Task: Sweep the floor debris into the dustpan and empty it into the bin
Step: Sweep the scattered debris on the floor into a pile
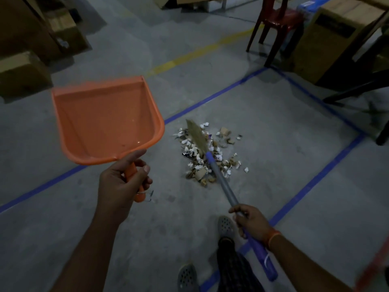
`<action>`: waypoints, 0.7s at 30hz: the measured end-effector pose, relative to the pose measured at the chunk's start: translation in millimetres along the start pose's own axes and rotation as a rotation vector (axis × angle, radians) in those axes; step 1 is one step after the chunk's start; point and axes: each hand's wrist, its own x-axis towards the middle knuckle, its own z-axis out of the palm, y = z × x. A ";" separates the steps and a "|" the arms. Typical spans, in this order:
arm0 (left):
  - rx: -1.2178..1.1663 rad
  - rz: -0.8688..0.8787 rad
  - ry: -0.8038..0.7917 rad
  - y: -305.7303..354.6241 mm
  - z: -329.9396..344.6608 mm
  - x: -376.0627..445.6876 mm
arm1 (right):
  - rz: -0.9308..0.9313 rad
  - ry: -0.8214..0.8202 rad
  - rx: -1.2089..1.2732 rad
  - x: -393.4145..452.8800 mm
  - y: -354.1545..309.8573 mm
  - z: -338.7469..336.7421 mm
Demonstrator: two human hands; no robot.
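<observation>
An orange dustpan (105,116) is held up in the air at the left, its pan empty and facing me. My left hand (122,180) grips its short orange handle. My right hand (251,222) grips the grey and purple handle of a broom (221,180), whose straw head lies over a pile of debris (210,152). The pile is torn white paper and brown cardboard bits on the grey concrete floor, to the right of the dustpan. No bin is in view.
Blue tape lines (214,98) mark a square on the floor around the pile. A red plastic chair (277,20) and cardboard boxes (328,39) stand at the back right, more boxes (23,74) at the left. My feet in grey clogs (226,226) are below the pile.
</observation>
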 end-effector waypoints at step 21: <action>0.095 -0.021 -0.025 -36.5 155.9 123.3 | 0.270 0.016 -0.526 172.0 22.8 -242.1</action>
